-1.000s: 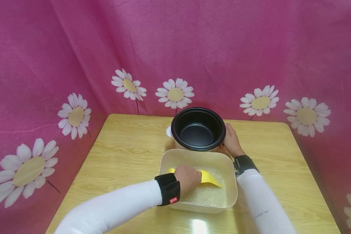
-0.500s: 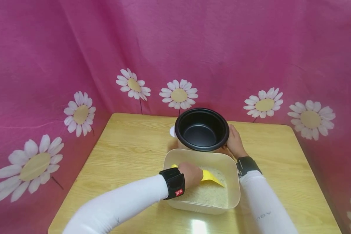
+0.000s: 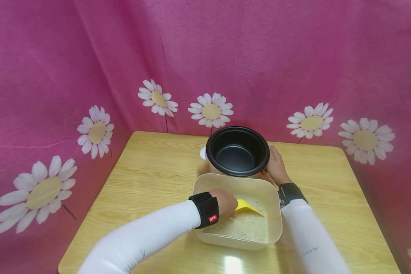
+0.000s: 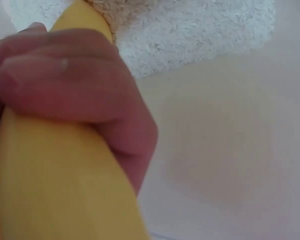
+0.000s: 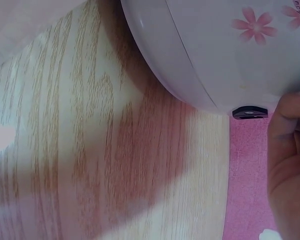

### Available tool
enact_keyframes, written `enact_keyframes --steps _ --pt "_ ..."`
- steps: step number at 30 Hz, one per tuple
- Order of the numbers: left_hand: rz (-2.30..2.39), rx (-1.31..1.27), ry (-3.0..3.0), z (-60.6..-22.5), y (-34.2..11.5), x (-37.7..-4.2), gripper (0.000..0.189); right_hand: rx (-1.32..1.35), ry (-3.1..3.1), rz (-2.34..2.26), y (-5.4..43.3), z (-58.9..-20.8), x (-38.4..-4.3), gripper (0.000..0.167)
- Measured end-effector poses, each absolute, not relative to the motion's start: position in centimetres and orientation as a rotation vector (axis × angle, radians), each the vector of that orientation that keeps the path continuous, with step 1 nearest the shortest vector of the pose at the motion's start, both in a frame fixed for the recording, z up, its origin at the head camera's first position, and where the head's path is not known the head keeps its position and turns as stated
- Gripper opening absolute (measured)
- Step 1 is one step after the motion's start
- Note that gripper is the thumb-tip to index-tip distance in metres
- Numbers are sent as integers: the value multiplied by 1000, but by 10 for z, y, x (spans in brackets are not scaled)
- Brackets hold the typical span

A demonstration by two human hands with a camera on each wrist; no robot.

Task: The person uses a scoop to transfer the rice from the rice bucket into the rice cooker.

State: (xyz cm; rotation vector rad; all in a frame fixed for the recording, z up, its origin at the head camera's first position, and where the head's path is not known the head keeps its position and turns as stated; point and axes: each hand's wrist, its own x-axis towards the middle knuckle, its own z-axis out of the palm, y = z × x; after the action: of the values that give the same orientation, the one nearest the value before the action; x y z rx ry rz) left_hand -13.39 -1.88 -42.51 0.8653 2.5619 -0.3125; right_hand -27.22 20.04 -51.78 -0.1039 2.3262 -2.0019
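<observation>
My left hand (image 3: 224, 203) grips a yellow scoop (image 3: 248, 206) inside a cream plastic tub (image 3: 274, 232). White rice (image 3: 244, 228) lies in the bottom of the tub, and the scoop's tip touches it. In the left wrist view, bent fingers wrap the yellow handle (image 4: 55, 175). Behind the tub stands a rice cooker (image 5: 220, 55) with pink flowers on its pale wall; its black inner pot (image 3: 236, 156) is uncovered and bare inside. My right hand (image 3: 276, 165) holds the cooker's right side with bent fingers; some fingers are hidden behind its rim.
Both vessels stand on a wooden table (image 3: 157, 171). A small white part (image 3: 203, 153) juts from the cooker's left side. Close behind the table hangs a pink cloth (image 3: 260, 57) with daisies. A black fitting (image 5: 250, 112) sits on the cooker's wall near my right hand.
The scoop has tipped and lies lower in the rice; its handle end, visible before, is now covered by my left hand. My right hand stays on the cooker. The whole view has shifted slightly.
</observation>
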Motion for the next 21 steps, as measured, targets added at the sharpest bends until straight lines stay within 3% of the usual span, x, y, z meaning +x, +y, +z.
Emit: enact_keyframes --steps 6,21 --pt "-340 892 2550 -424 -18 -132 27 -102 2326 -1970 200 -500 -263 26" --pt "-304 856 2464 -427 -19 -133 37 -74 2352 -2003 201 -518 -272 23"
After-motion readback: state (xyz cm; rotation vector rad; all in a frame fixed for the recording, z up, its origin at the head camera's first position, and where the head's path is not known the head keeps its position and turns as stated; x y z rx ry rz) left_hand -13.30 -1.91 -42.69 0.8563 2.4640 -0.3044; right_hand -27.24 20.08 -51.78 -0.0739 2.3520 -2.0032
